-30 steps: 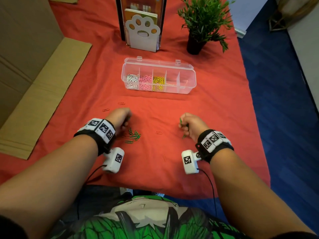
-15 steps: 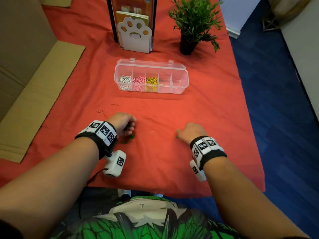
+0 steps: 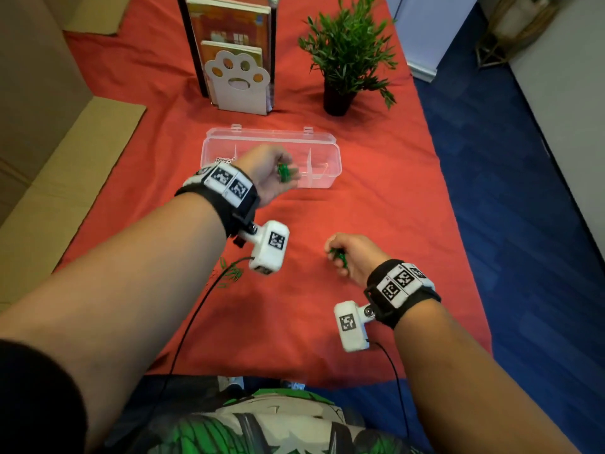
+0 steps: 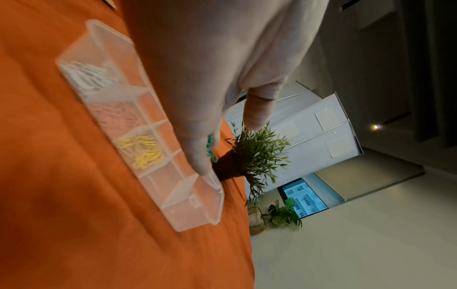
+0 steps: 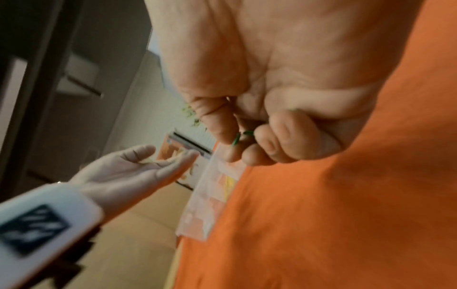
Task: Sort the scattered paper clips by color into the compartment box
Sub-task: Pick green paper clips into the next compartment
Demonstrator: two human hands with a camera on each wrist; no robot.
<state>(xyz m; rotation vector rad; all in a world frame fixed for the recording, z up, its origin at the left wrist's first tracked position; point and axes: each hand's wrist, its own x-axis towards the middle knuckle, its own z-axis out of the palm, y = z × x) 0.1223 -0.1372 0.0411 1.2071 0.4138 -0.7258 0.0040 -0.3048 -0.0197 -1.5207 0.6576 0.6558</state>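
The clear compartment box lies on the red cloth; white clips, pink clips and yellow clips fill three cells, and the cells to their right look bare. My left hand hovers over the box's middle, palm turned up, with green paper clips lying on its nearly straight fingers, thumb apart. My right hand stays low over the cloth nearer to me, curled into a fist that pinches a few green clips. More green clips lie scattered on the cloth under my left forearm.
Behind the box stand a paw-shaped bookend with books and a potted plant. Flattened cardboard covers the left side. The cloth's right edge drops to blue floor. A cable hangs from the left wrist camera.
My left hand rose off the green pile and travelled forward over the box, carrying green clips. My right hand turned from flat on the cloth to a fist holding green clips.
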